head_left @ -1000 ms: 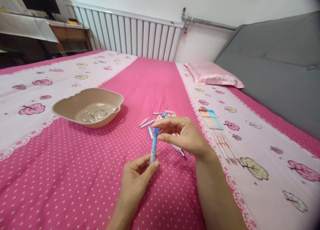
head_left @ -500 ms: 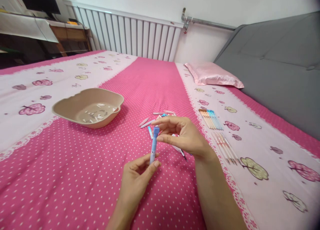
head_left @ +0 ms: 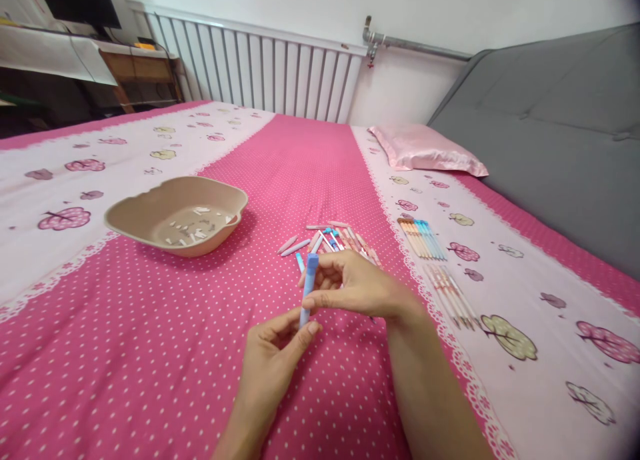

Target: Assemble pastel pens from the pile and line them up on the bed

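Observation:
A light blue pen barrel (head_left: 311,268) with a darker blue top stands nearly upright in front of me. The thumb and fingers of my left hand (head_left: 276,347) pinch its lower end. My right hand (head_left: 360,285) closes on its middle, thumb in front and fingers behind. Beyond my right hand lies a loose pile of pink, white and blue pen parts (head_left: 345,233), partly hidden by it. A pink piece (head_left: 287,245) and a pale blue-grey piece (head_left: 295,248) lie to the left of the pile. Just behind the barrel is a short bright blue piece (head_left: 299,262).
A beige basin (head_left: 150,207) with small white and grey bits sits at left. To the right lie a row of orange and blue pens (head_left: 423,239) and several pale slim pens (head_left: 450,297). A pink pillow (head_left: 425,150) rests near the grey headboard (head_left: 555,127).
My right hand has moved down from the top of the barrel to its middle and closed on it. More of the pile now shows. My left hand has stayed in place.

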The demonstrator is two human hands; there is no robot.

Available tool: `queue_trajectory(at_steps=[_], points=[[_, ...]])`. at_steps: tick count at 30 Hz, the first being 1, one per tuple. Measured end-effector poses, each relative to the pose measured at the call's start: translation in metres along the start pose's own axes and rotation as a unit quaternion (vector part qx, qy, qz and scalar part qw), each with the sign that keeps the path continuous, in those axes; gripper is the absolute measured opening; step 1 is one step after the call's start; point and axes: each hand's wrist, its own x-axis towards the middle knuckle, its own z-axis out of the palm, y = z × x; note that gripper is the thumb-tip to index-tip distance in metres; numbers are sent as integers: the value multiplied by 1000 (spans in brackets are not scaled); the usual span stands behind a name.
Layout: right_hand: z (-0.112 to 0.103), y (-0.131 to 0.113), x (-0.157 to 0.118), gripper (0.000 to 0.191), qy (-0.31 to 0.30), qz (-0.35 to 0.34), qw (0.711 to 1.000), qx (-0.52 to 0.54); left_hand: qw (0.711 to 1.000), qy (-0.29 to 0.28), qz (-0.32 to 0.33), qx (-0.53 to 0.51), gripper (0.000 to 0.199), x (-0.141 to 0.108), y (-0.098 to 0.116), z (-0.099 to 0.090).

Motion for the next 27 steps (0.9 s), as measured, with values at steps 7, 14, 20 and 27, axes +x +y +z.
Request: queue_trajectory(at_steps=[7, 14, 20, 27], points=[[1, 3, 2, 29, 1, 18, 999, -30, 1000, -6, 10, 0, 28, 0, -1, 0], [-1, 3, 1, 30, -18, 35, 996, -85, 1000, -16, 12, 4, 32, 1, -1, 0], [-2, 4, 1, 30, -18, 37, 995, -96, 1000, -16, 7, 10, 27, 2, -3, -1], [-3, 1, -1, 25, 23, 48, 997, -64, 1000, -8, -2, 22, 31, 1, -3, -2]])
